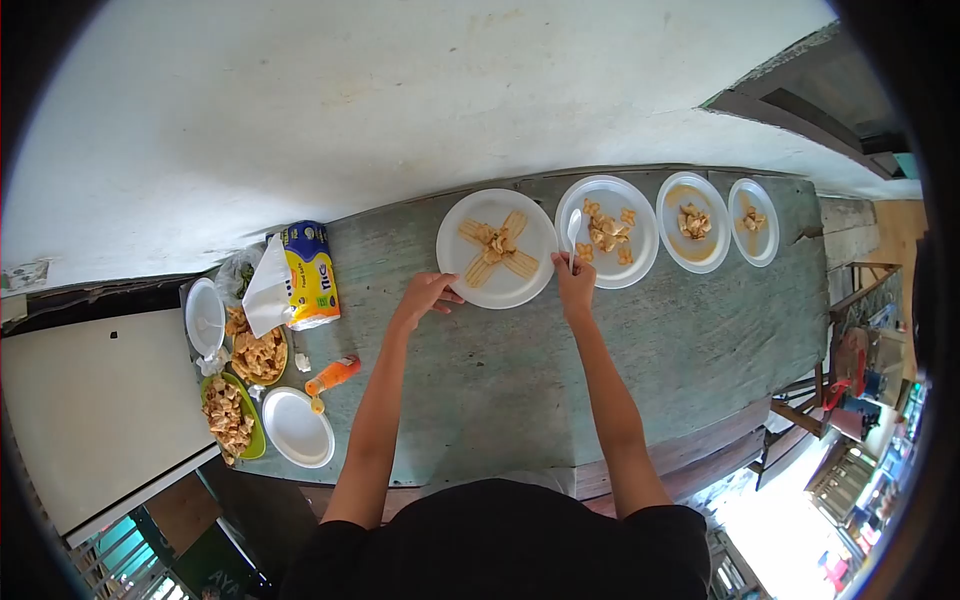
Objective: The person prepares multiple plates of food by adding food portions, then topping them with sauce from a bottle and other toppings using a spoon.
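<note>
My right hand (576, 284) is closed on a white plastic spoon (574, 229), its bowl pointing up toward the wall. That hand sits between two white plates, fingertips beside the right rim of the nearer plate (451, 230). On this plate, strips of food (517, 223) form a cross with a small pile of pieces (496, 242) in the middle. My left hand (430, 300) has its fingers apart at the lower left rim of the same plate. Just right of the spoon, another plate (648, 256) carries a central heap of pieces (609, 232) with small clusters around it.
Farther right lie two plates (690, 266) (753, 262) with food and brown sauce. At left are a tissue pack (313, 275), an orange sauce bottle (333, 375), a stack of white plates (299, 428) and green dishes (256, 443) of fried pieces. A wall (400, 110) borders the table (480, 400).
</note>
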Motion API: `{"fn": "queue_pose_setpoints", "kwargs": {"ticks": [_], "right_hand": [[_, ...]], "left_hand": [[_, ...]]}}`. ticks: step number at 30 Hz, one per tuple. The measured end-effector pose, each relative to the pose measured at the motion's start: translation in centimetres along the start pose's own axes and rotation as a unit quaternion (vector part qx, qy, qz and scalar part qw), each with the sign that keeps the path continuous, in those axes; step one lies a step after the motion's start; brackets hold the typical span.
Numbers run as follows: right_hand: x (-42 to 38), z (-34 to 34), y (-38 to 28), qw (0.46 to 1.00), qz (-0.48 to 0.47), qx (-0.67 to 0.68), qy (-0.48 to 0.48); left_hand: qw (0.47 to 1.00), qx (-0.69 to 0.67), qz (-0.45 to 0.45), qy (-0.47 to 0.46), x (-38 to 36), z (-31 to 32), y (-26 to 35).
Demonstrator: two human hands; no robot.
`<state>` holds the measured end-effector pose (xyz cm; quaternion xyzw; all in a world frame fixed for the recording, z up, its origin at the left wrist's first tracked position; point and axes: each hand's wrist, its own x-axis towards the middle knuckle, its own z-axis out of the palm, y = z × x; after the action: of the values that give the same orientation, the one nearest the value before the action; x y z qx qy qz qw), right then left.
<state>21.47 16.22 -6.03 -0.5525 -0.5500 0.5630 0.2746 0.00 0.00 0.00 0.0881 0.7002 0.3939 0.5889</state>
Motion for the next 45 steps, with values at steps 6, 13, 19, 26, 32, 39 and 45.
{"fn": "queue_pose_setpoints", "kwargs": {"ticks": [6,13,19,26,32,39,45], "right_hand": [[0.7,1.8,-0.8,0.996,-0.052,-0.026,0.066],[-2.2,1.2,-1.0,0.991,0.008,-0.060,0.123],[-3.7,1.0,0.0,0.991,0.028,-0.060,0.115],[-3.9,1.0,-0.9,0.994,0.044,-0.023,0.092],[-4.2,1.5,0.2,0.994,0.046,-0.029,0.091],[-4.0,1.3,0.7,0.993,0.050,-0.024,0.100],[-4.3,0.4,1.1,0.995,0.024,-0.050,0.086]], "left_hand": [[0.999,0.043,-0.022,0.004,1.3,-0.7,0.2],[1.000,0.027,-0.011,0.004,1.1,0.4,-0.8],[1.000,0.002,0.005,-0.001,1.3,1.0,-1.0],[1.000,0.013,-0.001,-0.005,1.4,1.0,-1.0],[1.000,0.011,-0.005,0.000,1.0,0.4,-1.7],[1.000,0.002,0.001,0.004,1.0,0.8,-1.9],[0.998,-0.051,-0.022,0.002,0.5,0.8,-2.2]]}}
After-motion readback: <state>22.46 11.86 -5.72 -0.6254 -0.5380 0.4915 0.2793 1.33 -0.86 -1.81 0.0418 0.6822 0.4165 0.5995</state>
